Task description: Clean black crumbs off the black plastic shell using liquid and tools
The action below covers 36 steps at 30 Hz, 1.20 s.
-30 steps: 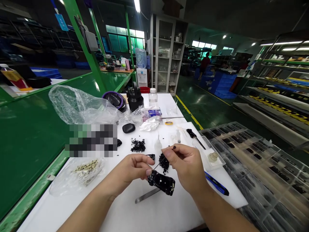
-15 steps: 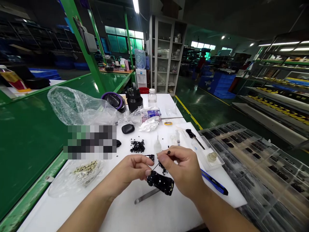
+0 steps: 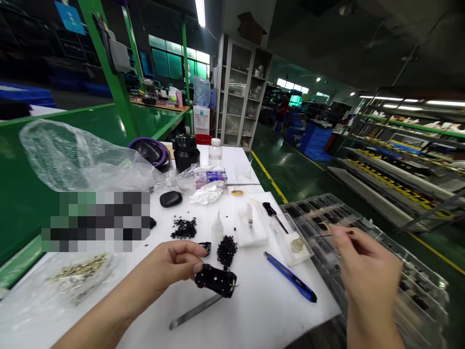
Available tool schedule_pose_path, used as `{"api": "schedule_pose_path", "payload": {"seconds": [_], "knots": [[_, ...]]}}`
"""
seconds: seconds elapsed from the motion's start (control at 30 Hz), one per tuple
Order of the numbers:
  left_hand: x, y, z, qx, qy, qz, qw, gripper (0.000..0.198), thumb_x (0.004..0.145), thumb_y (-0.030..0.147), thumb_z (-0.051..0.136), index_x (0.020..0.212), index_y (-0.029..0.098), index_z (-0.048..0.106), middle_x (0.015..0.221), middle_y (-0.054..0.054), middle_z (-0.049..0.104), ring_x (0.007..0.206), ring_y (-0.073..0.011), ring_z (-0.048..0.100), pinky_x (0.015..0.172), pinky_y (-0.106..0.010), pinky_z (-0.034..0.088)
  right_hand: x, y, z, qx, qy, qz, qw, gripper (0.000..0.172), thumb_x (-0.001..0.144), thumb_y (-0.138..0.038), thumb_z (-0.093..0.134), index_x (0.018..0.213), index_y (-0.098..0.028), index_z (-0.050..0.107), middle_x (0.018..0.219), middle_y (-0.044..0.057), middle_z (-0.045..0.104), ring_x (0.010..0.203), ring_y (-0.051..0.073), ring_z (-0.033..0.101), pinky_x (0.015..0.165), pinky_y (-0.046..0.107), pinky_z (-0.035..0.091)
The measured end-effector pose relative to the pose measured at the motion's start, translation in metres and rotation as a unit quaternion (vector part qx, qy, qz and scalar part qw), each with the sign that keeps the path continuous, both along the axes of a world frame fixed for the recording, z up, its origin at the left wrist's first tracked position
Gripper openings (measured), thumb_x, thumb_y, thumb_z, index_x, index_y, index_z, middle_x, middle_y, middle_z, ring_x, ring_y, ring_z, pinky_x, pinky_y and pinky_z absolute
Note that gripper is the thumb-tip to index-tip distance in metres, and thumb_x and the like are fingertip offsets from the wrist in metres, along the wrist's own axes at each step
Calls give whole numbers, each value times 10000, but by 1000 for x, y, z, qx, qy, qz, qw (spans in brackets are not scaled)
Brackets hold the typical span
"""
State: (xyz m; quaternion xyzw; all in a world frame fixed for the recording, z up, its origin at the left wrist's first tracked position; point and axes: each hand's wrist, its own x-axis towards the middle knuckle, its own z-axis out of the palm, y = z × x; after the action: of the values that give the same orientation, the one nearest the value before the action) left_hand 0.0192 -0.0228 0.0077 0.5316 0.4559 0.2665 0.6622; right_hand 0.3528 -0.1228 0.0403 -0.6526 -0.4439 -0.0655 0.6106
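Observation:
My left hand [image 3: 178,261] pinches one end of a black part shaped like a toy car chassis [image 3: 216,281], tilted over the white table. A flat grey metal strip [image 3: 194,311] lies below it. Just behind the left fingers is another small black part [image 3: 206,247], partly hidden. Off to the right, my right hand [image 3: 368,271] is closed in a pinch on a thin dark rod [image 3: 321,236], which points left above the compartment tray [image 3: 358,245]. A heap of tiny black pieces [image 3: 227,251] lies beyond the chassis, with a second heap [image 3: 184,228] farther left.
A blue utility knife [image 3: 290,277] lies right of the chassis. Behind stand a white dropper bottle [image 3: 217,227], a syringe [image 3: 250,215], a screwdriver [image 3: 275,216] and a clear tray [image 3: 305,254]. A bag of gold-coloured pieces [image 3: 82,276] lies left. Part of the left side is pixelated.
My right hand has moved away from the chassis, far right over the compartment tray, still pinching the thin rod. My left hand keeps the chassis. The view has turned right.

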Motion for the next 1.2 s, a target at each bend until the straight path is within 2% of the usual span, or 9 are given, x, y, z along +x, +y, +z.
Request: {"api": "schedule_pose_path", "payload": {"seconds": [0.13,0.33,0.4,0.47,0.53,0.6,0.7,0.93,1.2], "knots": [[-4,5,-6,33,26,54,998,291,658,387,823,871,220,716,699,-17,703,667,-178,596,664,-295,447,25,18,-15,-44,29,-17,998,381,791,-493,698,830,-117,746,771,82,711,706,222,637,647,304,484],[-10,10,-9,37,-3,87,996,303,661,362,829,897,211,714,737,-20,696,693,-175,589,676,-294,444,17,26,-22,-192,-2,83,978,313,766,-445,723,887,-159,765,619,-9,575,561,158,529,539,273,409],[-8,8,-8,31,-25,106,994,287,655,339,835,876,203,712,711,-7,678,670,-157,577,665,-283,432,1,21,-16,-146,-16,38,989,345,757,-422,741,1004,-181,744,607,-37,487,535,136,469,529,267,378],[-6,7,-7,22,-57,118,991,279,640,315,848,850,192,710,682,7,662,640,-133,557,649,-267,416,-23,17,-5,-32,-30,15,999,290,823,-394,688,1033,-196,719,639,-36,460,559,128,450,550,264,377],[-4,5,-5,10,-93,126,988,283,623,297,859,834,183,708,661,16,650,620,-114,542,639,-254,403,-53,19,8,13,-69,153,986,212,873,-334,637,1034,-211,701,689,-19,512,606,131,483,570,259,395],[-3,4,-4,2,-121,133,984,291,620,289,863,839,178,709,658,19,649,620,-105,539,640,-248,396,-82,29,15,-60,-131,356,923,310,864,-309,651,1164,-228,647,743,-14,563,638,135,515,592,264,420],[-4,4,-2,3,-146,140,979,291,624,286,865,840,173,707,657,18,654,628,-103,548,649,-246,390,-116,50,7,-130,-149,472,859,561,802,-364,728,1312,-219,544,793,-10,604,660,143,547,626,281,459],[-5,2,-3,28,-123,139,982,250,657,262,840,840,166,699,623,18,669,606,-106,557,646,-256,382,-135,59,-49,-68,-20,463,884,444,753,-243,756,1175,-229,618,823,-8,680,670,135,599,653,258,525],[-3,2,-2,42,-92,135,986,268,712,288,800,929,177,688,672,11,692,639,-120,571,668,-268,394,-137,60,-51,-103,45,457,882,348,766,-233,739,1106,-179,692,798,11,712,650,142,628,643,260,560]]}}
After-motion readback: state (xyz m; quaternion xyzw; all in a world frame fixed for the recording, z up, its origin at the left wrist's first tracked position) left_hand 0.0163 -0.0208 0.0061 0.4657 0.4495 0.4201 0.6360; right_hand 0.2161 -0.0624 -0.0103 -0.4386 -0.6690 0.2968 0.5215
